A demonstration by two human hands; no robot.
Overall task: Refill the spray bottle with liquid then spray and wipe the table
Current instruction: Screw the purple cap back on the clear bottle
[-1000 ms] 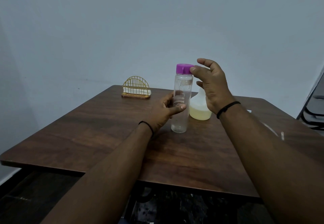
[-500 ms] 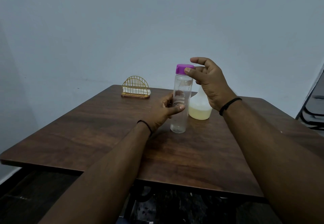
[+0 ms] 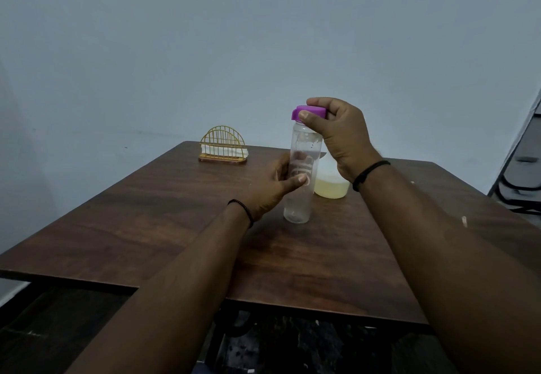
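2 bare forearms reach over the near edge of 1 dark wooden table (image 3: 164, 227), each wrist with 1 black band. The left hand (image 3: 270, 190) grips the middle of 1 clear bottle (image 3: 301, 174) standing upright on the table, liquid visible low inside it. The right hand (image 3: 336, 133) pinches its purple cap (image 3: 307, 111). Just behind stands 1 pale container (image 3: 332, 187) holding yellowish liquid. Farthest back, 1 gold wire holder (image 3: 223, 146) keeps white napkins.
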